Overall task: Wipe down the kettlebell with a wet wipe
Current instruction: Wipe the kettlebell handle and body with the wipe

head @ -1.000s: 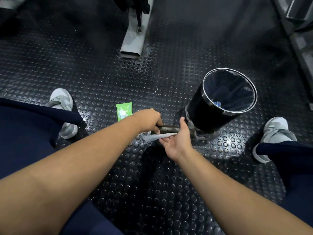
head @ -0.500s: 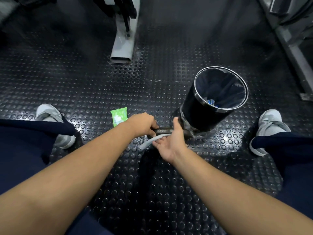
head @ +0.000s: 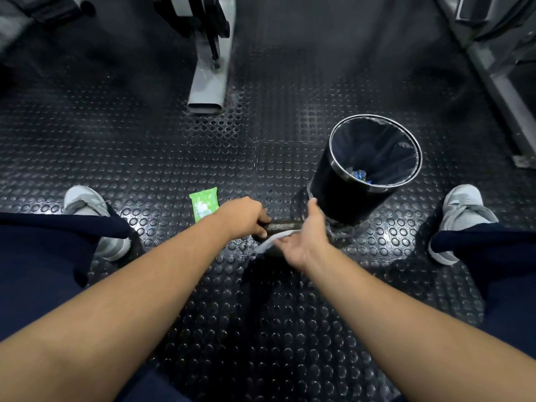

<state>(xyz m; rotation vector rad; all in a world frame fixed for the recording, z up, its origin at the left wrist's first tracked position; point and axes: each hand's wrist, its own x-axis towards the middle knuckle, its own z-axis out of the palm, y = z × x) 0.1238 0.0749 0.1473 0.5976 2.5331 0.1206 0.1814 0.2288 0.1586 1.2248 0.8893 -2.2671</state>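
Left hand (head: 246,219): knuckles up, fingers wrapped over the left end of the kettlebell's handle.
Right hand (head: 301,240): just right of the left hand, palm turned up, thumb raised, fingers curled under the handle with the wet wipe on them.
Wet wipe (head: 271,242): white, between the right fingers and the handle's underside, its end trailing toward the left hand.
Kettlebell (head: 282,226): dark, on the studded floor (head: 261,314) between both hands; only the handle shows clearly.
Wipe pack (head: 204,206): green, flat on the floor just beyond the left wrist.
Waste bin (head: 342,187): black, bag-lined, just beyond the right hand.
Machine foot (head: 207,91): grey, well beyond the hands.
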